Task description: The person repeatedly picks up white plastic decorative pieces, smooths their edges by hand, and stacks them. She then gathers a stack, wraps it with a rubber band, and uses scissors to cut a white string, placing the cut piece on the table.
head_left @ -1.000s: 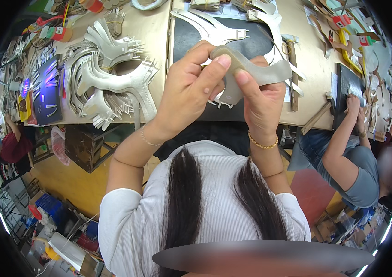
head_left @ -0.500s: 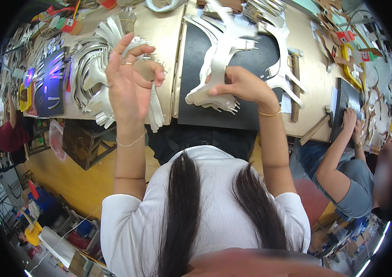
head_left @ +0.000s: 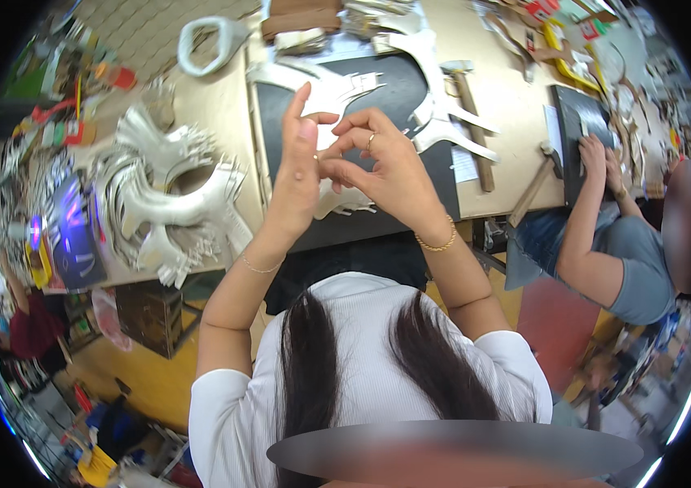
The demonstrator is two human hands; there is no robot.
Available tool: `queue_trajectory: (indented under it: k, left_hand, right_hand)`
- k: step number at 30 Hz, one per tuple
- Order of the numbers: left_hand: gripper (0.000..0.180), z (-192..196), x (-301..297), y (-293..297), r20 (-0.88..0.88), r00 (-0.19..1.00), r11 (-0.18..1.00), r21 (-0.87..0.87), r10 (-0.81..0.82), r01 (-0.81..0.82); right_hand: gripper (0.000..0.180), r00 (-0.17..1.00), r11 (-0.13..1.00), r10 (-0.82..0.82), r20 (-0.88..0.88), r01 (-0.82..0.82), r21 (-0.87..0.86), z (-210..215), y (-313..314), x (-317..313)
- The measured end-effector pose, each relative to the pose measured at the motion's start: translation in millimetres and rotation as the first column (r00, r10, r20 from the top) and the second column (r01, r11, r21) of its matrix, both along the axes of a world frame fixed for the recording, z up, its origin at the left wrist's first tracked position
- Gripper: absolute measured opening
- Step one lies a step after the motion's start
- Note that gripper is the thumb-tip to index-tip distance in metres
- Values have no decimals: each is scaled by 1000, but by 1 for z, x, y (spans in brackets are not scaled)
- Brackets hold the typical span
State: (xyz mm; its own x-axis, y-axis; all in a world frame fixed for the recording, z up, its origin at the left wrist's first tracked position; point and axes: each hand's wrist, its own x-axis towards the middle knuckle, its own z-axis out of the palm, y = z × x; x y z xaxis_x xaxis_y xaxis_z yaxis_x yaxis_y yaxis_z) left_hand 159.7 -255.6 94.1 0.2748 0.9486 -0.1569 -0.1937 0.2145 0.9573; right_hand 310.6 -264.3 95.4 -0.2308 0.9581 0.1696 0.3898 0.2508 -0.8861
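My left hand [head_left: 301, 175] is raised over the black board [head_left: 398, 89], its index finger stretched up and its fingers apart. Beside it, my right hand [head_left: 386, 167] curls in a pinch, thumb and index fingertips meeting against the left hand's fingers. Whether anything small is between them, I cannot make out. Under both hands lie white leather-like cutouts [head_left: 321, 88] with slit, fringed ends, partly hidden by the hands. A branching white cutout [head_left: 423, 61] rests at the board's right side.
Left of the board is a heap of white cutouts [head_left: 187, 203]. A white ring-shaped roll [head_left: 214, 49] stands behind it. To the right lie a hammer [head_left: 476, 138] and a second hammer [head_left: 531, 191]. Farther right, a co-worker's hands [head_left: 598, 163] rest on another black board [head_left: 577, 114].
My right hand has come off the white cutout and up to my left hand, which was apart with fingers spread. The view has shifted. A cutout now lies atop the left heap.
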Motion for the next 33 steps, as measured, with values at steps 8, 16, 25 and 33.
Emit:
queue_trajectory:
  k: [8,16,25,33]
  left_hand:
    - [38,-54,91,125,-637,748,665,643,187,380]
    - [29,-81,141,199,-843,353,549,534,407,643]
    - [29,1,98,189,-881,396,636,152,-260,757]
    - [19,68,38,135,-645,296,584,-290,-704,758]
  right_hand:
    - [9,721,850,-516,-463,365,-380,-7,-22,67]
    - [16,767,833,-550,-330,475,-284,-10,-44,96]
    - [19,720,844,-535,-441,468,-261,-5,-43,102]
    - [15,599,832,-554,-578,401,-383,16,-54,91]
